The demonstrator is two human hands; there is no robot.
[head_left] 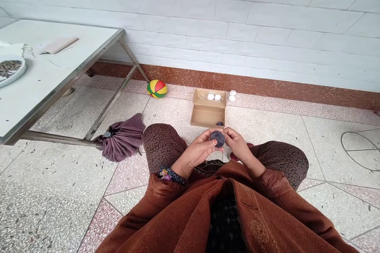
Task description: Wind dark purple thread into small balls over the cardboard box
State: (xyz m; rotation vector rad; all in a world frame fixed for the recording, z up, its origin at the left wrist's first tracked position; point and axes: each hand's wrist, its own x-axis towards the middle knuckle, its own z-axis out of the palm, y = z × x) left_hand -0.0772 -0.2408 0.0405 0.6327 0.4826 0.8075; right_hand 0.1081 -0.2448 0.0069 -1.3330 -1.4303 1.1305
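A small ball of dark grey yarn (217, 138) sits between my two hands, above the floor and between my knees. My left hand (199, 149) wraps its fingers around the ball from the left, thumb across the front. On the ball's right side, my right hand (236, 142) has its fingers pinched together at the yarn; the strand itself is too fine to make out. Just beyond lies an open cardboard box (205, 115). Another dark grey yarn ball (219, 123) rests in its near right corner, partly cut off by the box's front wall.
Two white yarn balls (214, 97) lie on the box's open lid, and more white balls (232, 95) beside it. A striped toy ball (157, 88) is near the wall. At left stand a metal-framed table (74, 72) and a gathered purple cloth (126, 136).
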